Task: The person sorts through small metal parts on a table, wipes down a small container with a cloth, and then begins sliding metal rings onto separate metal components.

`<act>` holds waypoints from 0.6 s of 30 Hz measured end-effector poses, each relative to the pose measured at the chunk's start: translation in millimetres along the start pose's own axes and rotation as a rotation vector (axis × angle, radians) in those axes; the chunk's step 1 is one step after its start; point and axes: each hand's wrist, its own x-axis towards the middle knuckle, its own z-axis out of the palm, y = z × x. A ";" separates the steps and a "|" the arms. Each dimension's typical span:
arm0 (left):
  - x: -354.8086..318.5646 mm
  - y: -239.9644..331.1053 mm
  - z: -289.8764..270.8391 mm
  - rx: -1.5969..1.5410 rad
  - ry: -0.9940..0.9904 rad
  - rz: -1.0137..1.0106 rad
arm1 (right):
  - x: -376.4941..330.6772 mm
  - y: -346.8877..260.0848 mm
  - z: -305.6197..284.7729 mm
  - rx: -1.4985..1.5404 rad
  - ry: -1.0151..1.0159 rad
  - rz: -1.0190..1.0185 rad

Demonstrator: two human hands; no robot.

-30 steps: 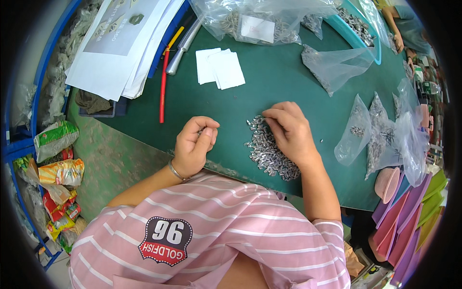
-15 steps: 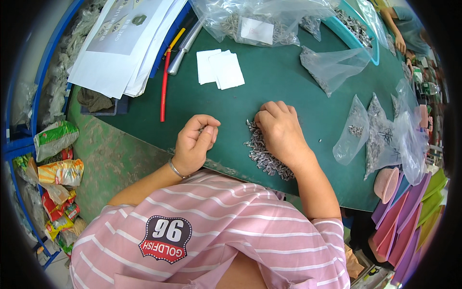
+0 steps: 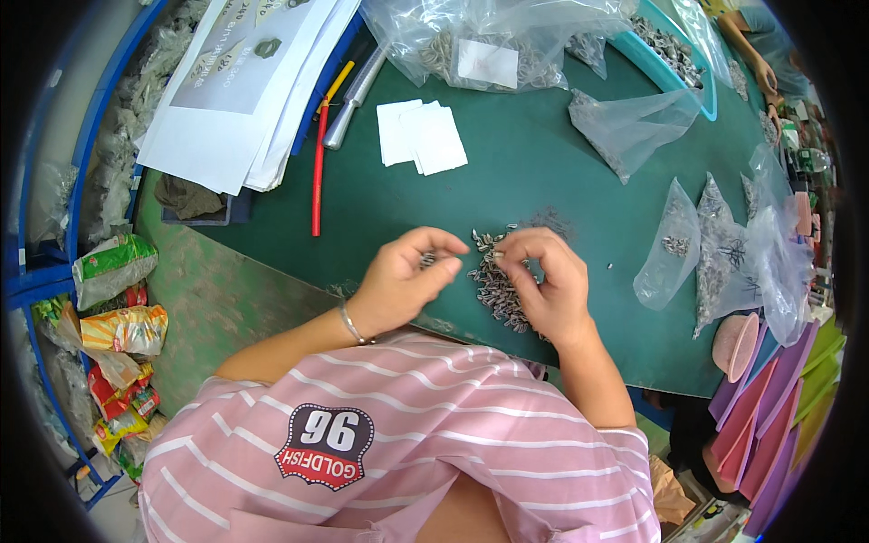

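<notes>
— "Our right grip (image 3: 552, 285) is pinching a small metal piece (image 3: 497, 256) close to the metal pile (image 3: 496, 297)."
— "And what is our left grip (image 3: 398, 285) doing?"
— "It is curling around some loose pieces (image 3: 427, 260), while the pile is lying on the green counter (image 3: 534, 185), partly hidden by our right grip."

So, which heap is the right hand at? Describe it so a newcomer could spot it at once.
Start with the big green table and go to its near edge, by the pink striped shirt. There, partly hidden by the right hand, is the pile of small silvery pieces. Unlike its neighbours in clear bags and a turquoise tray, it lies loose on the tabletop.
</notes>
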 end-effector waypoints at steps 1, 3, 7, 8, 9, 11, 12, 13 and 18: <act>2.1 1.1 3.6 0.047 -0.033 0.009 | -6.3 -0.9 3.7 0.071 0.048 0.025; 6.1 6.2 7.6 0.093 -0.089 0.018 | -15.8 -0.4 12.7 0.213 0.143 0.076; 6.6 14.1 11.8 0.124 -0.096 0.013 | -22.4 -1.8 17.0 0.380 0.187 0.147; 6.7 15.0 12.8 0.134 -0.094 0.021 | -23.0 -1.8 17.3 0.429 0.193 0.166; 6.7 15.1 13.4 0.144 -0.092 0.029 | -23.4 -1.8 17.4 0.478 0.199 0.185; 6.1 14.7 13.5 0.161 -0.078 0.033 | -23.9 -1.8 17.8 0.542 0.199 0.214; 5.7 14.5 13.4 0.169 -0.071 0.035 | -24.3 -1.9 17.7 0.556 0.195 0.225; 6.1 14.5 13.4 0.183 -0.066 0.027 | -24.7 -1.3 17.4 0.570 0.193 0.239; 6.8 14.3 13.2 0.193 -0.053 0.025 | -25.4 0.1 17.2 0.571 0.183 0.251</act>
